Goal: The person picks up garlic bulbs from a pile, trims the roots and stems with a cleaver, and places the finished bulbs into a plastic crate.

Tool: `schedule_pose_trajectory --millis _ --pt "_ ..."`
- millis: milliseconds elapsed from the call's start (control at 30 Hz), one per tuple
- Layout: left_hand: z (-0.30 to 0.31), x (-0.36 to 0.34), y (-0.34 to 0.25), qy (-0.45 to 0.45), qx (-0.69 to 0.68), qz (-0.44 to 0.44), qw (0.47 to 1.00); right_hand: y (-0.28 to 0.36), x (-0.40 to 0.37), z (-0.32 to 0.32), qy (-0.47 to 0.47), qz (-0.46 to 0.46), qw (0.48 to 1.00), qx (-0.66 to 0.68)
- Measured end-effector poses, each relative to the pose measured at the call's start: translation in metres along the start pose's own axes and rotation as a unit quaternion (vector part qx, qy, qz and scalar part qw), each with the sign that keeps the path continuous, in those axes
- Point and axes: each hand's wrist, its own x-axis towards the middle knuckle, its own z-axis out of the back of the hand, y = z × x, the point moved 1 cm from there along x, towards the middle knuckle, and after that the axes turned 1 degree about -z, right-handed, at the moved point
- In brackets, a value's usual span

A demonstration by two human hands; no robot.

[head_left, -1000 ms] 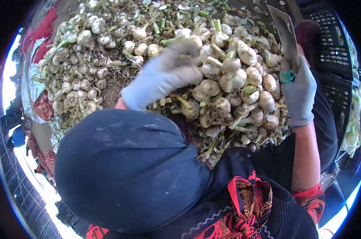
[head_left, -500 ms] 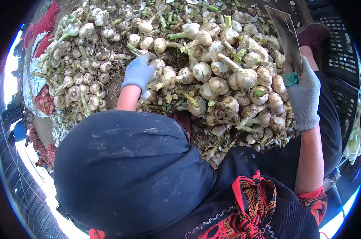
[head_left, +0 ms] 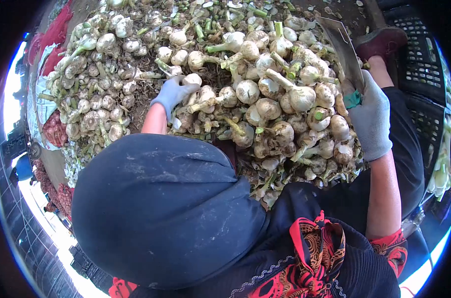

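My left hand (head_left: 174,93), in a pale grey-blue glove, has its fingers closed around a whitish garlic bulb (head_left: 191,79) at the near edge of the heap. Just left of that hand, a garlic stem (head_left: 165,67) sticks up. On the right, my right hand (head_left: 370,116), in a grey glove, grips a broad-bladed knife (head_left: 340,47) whose flat metal blade points up and away. Something green shows at the grip, by the thumb. Between my hands spreads a heap of garlic bulbs (head_left: 270,107) with stems, soil on their skins.
More garlic (head_left: 98,102) is piled at the left. Black plastic crates (head_left: 424,64) stand at the right, beside a dark red shoe (head_left: 382,42). Red mesh sacks (head_left: 56,126) lie at the far left. A head in a dark covering (head_left: 165,213) fills the lower middle.
My left hand has turned and drawn back slightly, now with a garlic bulb showing in its fingers. The right hand and knife have shifted a little left in view.
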Motion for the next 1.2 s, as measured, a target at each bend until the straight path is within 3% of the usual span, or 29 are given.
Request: schedule_pose_trajectory --millis 100,133,200,233,267,333,433,567,600,633,733,900,1067,1200 --pt "0.002 -0.047 -0.013 -0.048 -0.348 -0.010 0.936 -0.004 0.000 -0.002 -0.006 0.003 1.000 0.001" --pt "0.009 -0.052 -0.003 -0.012 -0.425 -0.058 0.903 -0.005 -0.001 -0.004 -0.012 0.012 1.000 0.008" --pt "0.012 -0.061 0.002 -0.017 -0.586 -0.134 0.799 -0.002 0.001 -0.007 -0.023 0.033 0.999 0.025" --pt "0.015 -0.068 0.000 0.102 -0.653 -0.153 0.735 0.003 0.003 -0.008 -0.025 0.035 0.999 0.033" --pt "0.014 -0.073 -0.007 0.101 -0.675 -0.176 0.709 0.009 0.003 -0.008 -0.027 0.035 0.998 0.040" --pt "0.016 -0.073 -0.009 0.196 -0.668 -0.213 0.686 0.021 0.006 -0.010 -0.029 0.048 0.998 0.035" --pt "0.005 -0.088 -0.041 0.209 -0.605 -0.268 0.720 0.054 0.010 -0.009 -0.035 0.081 0.996 0.031" --pt "-0.003 -0.104 -0.081 0.218 -0.583 -0.301 0.722 0.093 0.017 -0.016 -0.014 0.226 0.974 -0.001" --pt "-0.003 -0.108 -0.087 0.120 -0.420 -0.395 0.808 0.104 0.017 -0.019 -0.005 0.250 0.968 -0.021" --pt "-0.003 -0.110 -0.090 0.053 -0.310 -0.437 0.843 0.116 0.017 -0.019 0.015 0.265 0.963 -0.046" --pt "-0.006 -0.114 -0.094 0.086 -0.325 -0.352 0.873 0.134 0.016 -0.028 0.013 0.328 0.942 -0.071" --pt "-0.015 -0.112 -0.094 0.119 -0.320 -0.302 0.890 0.141 0.017 -0.036 0.067 0.325 0.941 -0.069" --pt "-0.022 -0.114 -0.098 0.148 -0.441 -0.268 0.844 0.138 0.019 -0.044 0.041 0.345 0.936 -0.054" --pt "-0.011 -0.099 -0.097 0.328 -0.591 -0.211 0.706 0.124 0.033 -0.049 -0.030 0.378 0.922 -0.080"
